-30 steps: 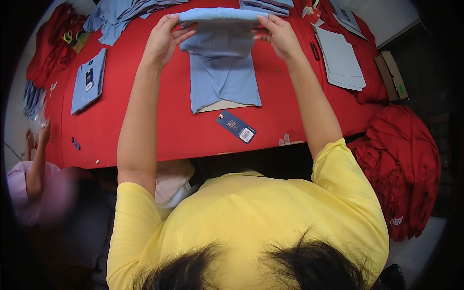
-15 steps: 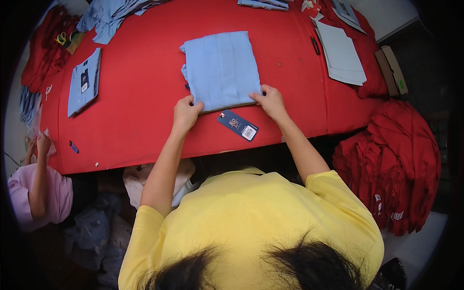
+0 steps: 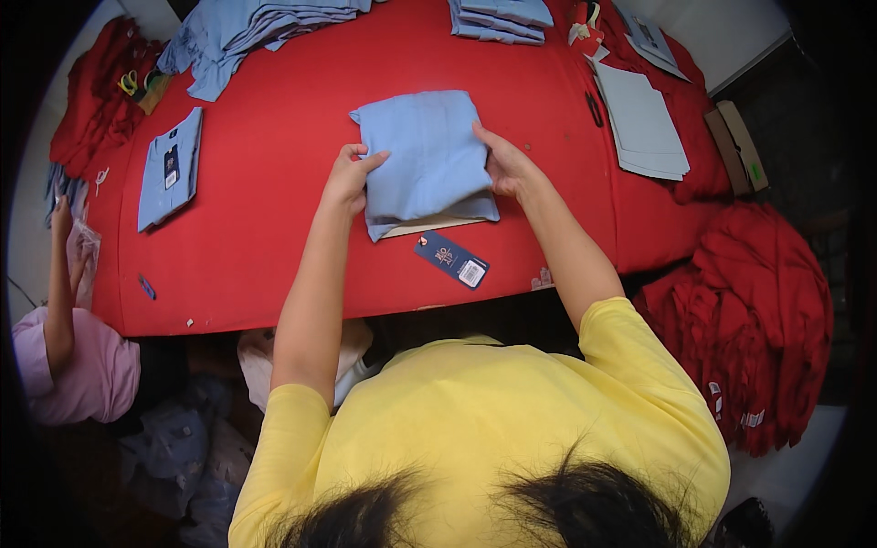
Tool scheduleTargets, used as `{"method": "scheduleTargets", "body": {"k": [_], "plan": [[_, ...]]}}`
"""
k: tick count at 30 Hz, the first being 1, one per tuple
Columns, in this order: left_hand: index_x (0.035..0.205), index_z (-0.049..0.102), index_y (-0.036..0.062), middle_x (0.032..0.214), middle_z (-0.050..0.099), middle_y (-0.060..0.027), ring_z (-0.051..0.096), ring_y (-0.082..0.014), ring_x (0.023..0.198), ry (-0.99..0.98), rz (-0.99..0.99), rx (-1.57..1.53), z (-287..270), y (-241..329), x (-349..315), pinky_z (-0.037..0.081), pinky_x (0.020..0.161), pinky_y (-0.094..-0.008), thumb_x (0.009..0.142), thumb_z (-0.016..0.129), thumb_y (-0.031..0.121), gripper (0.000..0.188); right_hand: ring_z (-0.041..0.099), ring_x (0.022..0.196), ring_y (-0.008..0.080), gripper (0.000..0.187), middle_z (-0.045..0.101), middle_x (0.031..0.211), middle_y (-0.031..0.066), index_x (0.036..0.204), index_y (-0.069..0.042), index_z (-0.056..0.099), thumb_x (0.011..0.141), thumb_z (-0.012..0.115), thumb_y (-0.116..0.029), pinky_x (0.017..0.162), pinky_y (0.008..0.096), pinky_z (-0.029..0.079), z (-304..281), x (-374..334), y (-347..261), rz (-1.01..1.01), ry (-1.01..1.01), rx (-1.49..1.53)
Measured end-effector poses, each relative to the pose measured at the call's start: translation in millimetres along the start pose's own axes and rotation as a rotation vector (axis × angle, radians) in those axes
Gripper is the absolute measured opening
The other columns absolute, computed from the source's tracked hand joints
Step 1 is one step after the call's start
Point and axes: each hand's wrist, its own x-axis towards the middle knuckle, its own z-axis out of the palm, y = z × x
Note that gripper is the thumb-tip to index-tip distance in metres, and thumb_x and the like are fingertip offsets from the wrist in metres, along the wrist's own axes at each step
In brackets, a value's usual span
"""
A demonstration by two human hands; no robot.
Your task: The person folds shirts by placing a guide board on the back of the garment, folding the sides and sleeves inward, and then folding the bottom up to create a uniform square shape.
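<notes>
A light blue shirt (image 3: 425,151), folded into a rectangle, lies in front of me. My left hand (image 3: 349,178) grips its left side, thumb on top and the other fingers along the edge. My right hand (image 3: 507,167) holds the right side, thumb near the upper right edge, with some fingers hidden by the cloth. At the near end the top layer is bunched upward, and a strip of pale board (image 3: 434,225) shows between layers. A dark blue hang tag (image 3: 452,260) with a white label rests just below the shirt, apart from both hands.
The red-covered table (image 3: 274,228) carries a tagged folded shirt (image 3: 170,171) at left, heaped blue shirts (image 3: 265,26) and a folded stack (image 3: 501,20) at the back, and pale boards (image 3: 642,123) at right. Red garments (image 3: 740,320) hang beside it. Another person (image 3: 78,356) works at left.
Both hands have moved from the shirt's near corners up to its sides. The near edge, flat before, is now rumpled and raised, exposing the board strip. The other person's arm has risen.
</notes>
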Motion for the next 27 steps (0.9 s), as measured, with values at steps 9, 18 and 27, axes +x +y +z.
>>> {"method": "scheduleTargets", "body": {"k": [9, 18, 27], "plan": [[0.142, 0.04, 0.0073, 0.137, 0.044, -0.017, 0.055, -0.0257, 0.116, -0.276, -0.09, -0.355, 3.0, 25.6, -5.7, 0.051, 0.096, -0.0395, 0.091, 0.045, -0.002, 0.051, 0.053, 0.12, 0.0322, 0.061, 0.049, 0.133, 0.0211, 0.142, -0.003, 0.033, 0.087, 0.059, -0.007, 0.099, 0.0462, 0.047, 0.1, 4.7, -8.8, -0.081, -0.244, 0.144], [0.142, 0.044, 0.0113, 0.145, 0.039, -0.0175, 0.049, -0.026, 0.124, -0.33, 0.112, -0.009, -21.0, 5.0, 27.3, 0.042, 0.102, -0.0336, 0.082, 0.051, -0.008, 0.063, 0.051, 0.121, 0.0296, 0.085, 0.047, 0.134, 0.0199, 0.15, -0.01, 0.02, 0.075, 0.055, 0.01, 0.1, 0.0402, 0.045, -2.4, 12.9, -2.8, -0.398, -0.213, -0.301], [0.142, 0.035, 0.009, 0.133, 0.048, -0.0203, 0.059, -0.0265, 0.098, 0.063, 0.258, 0.756, -3.5, -24.3, -38.2, 0.047, 0.09, -0.0355, 0.082, 0.064, 0.007, 0.066, 0.049, 0.123, 0.0315, 0.091, 0.044, 0.136, 0.026, 0.15, -0.011, 0.022, 0.072, 0.067, 0.009, 0.102, 0.0395, 0.041, -1.7, -44.3, 22.3, -0.388, 0.085, -0.69]]}}
